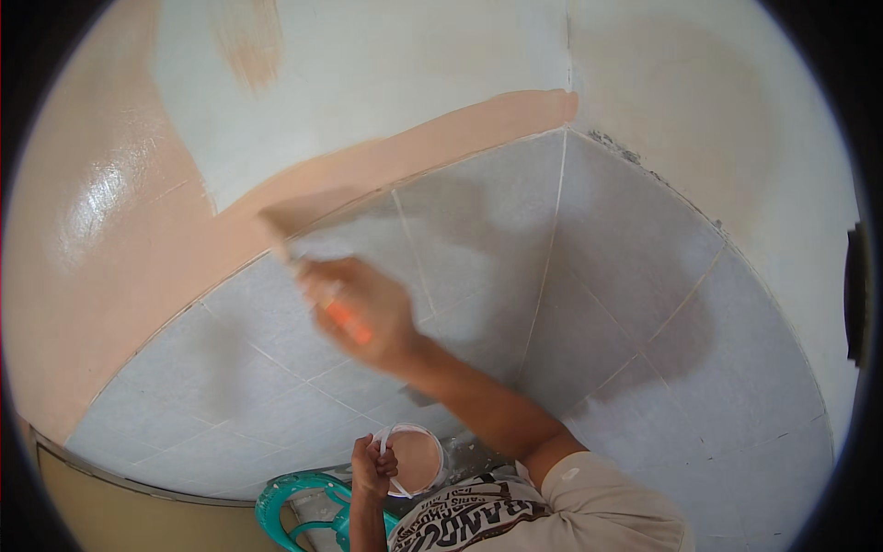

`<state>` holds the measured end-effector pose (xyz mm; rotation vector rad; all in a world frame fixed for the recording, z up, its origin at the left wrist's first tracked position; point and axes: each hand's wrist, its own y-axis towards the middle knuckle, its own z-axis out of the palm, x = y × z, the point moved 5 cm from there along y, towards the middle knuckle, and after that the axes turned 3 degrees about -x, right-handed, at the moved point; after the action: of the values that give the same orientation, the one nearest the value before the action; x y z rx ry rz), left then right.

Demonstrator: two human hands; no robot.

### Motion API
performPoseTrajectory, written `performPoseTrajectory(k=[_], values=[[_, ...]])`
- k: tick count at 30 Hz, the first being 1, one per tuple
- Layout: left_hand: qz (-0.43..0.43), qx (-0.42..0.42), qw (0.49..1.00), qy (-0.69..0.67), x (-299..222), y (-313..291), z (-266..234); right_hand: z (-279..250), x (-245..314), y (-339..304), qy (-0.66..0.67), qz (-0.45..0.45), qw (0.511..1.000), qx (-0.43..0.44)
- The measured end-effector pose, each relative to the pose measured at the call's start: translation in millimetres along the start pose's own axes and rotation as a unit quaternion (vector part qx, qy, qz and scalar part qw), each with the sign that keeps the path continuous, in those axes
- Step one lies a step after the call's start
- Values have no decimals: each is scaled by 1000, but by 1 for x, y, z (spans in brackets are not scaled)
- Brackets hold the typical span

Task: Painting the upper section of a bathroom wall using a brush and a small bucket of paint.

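Observation:
My right hand [372, 304] is raised and closed round the handle of a paintbrush [278, 225], smeared a little by motion. An orange patch shows on the part in my grip. The bristles are at the lower edge of a peach painted band [451, 132] on the wall, just above the tiles. Low in front of my body, my left hand [371, 469] grips the pale handle of a small white bucket [441, 460]. Peach paint [416, 462] is inside the bucket.
Grey wall tiles [368, 340] meet at a corner below the painted wall. White wall [368, 74] lies above the band, with wet-looking peach paint [120, 239] at left. A teal plastic chair or stool [271, 501] stands beside the bucket. A dark object [855, 294] is at far right.

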<state>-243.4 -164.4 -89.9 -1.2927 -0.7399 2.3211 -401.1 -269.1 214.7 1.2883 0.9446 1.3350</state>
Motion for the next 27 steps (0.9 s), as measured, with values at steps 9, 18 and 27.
performPoseTrajectory(k=[9,18,27], values=[[2,27,1000,6,1,3,-1,-220,-60,62,-407,-6,885,-227],[-17,18,1000,18,0,10,-2,-105,-25,39,-249,-107,961,-61],[-42,25,999,12,3,10,-2,-223,-50,60,-420,-72,879,-215]])
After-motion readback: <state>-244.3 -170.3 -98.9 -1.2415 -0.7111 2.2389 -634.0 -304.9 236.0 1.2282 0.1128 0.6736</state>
